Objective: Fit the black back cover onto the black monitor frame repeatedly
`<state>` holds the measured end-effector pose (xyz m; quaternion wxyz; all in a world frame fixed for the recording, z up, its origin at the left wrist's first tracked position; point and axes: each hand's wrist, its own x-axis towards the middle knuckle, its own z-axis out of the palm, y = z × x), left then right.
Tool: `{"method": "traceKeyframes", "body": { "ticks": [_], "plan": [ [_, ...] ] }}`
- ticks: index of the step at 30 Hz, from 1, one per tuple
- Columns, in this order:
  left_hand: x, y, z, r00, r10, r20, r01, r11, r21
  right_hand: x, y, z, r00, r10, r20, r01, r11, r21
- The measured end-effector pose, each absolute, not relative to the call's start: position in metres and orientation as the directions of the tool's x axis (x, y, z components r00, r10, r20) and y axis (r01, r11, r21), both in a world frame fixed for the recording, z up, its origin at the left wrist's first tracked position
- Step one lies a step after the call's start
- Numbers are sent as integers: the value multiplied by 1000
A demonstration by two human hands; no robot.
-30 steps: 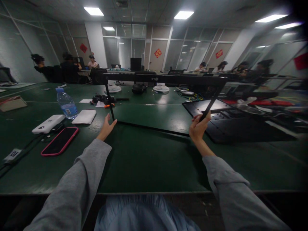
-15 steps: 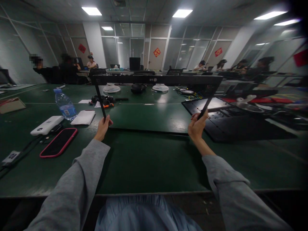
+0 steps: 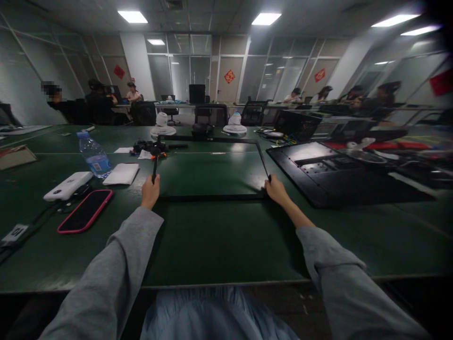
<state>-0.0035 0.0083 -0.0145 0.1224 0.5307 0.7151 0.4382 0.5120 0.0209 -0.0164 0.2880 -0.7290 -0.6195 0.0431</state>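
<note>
A thin black rectangular frame [image 3: 212,198], like a monitor bezel, is held between my two hands low over the green table [image 3: 226,245]. My left hand [image 3: 150,191] is closed around its left side bar. On the opposite side bar, my right hand [image 3: 276,189] is closed near the front corner. The table top shows through the frame's opening. Right of my right hand lies a large flat black panel [image 3: 354,189], its metal plate and cut-outs facing up.
At left are a water bottle [image 3: 94,158], a white tissue pack [image 3: 122,174], a white power bank [image 3: 68,185] and a pink-cased phone [image 3: 86,211]. Small white fans [image 3: 234,125], a black gadget [image 3: 148,149] and cables stand farther back. Several people sit at far desks.
The frame's far bar has swung down and away from upright, so the frame now lies nearly level with the table. My right hand has moved left and slightly lower.
</note>
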Motion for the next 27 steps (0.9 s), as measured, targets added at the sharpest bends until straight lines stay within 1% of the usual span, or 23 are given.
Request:
{"method": "traceKeyframes", "body": {
  "ticks": [1,3,6,8,10,13,16,21,27],
  "plan": [
    [-4,8,-15,-412,869,275,680,93,727,511,22,-18,233,938,257,875,-86,-477],
    [-5,8,-16,-405,879,252,722,139,678,511,24,-19,227,944,241,867,-83,-491],
    [-5,6,-15,-329,900,285,793,100,601,514,27,-21,219,936,277,868,-57,-493],
    [-5,4,-15,-282,904,322,845,75,530,517,29,-22,212,925,314,887,-48,-459],
    [-4,2,-15,-263,906,332,885,89,458,519,29,-23,211,922,324,911,-66,-406],
    [-4,0,-15,-258,916,306,913,127,389,521,29,-25,250,929,273,929,-151,-336],
    [-4,0,-17,-255,920,298,920,136,368,522,28,-26,270,935,229,932,-194,-306],
    [-4,2,-19,-250,931,266,928,151,342,524,29,-25,264,941,213,937,-197,-289],
    [-5,3,-20,-224,944,244,938,141,317,526,30,-25,276,931,237,934,-202,-295]
  ]
}}
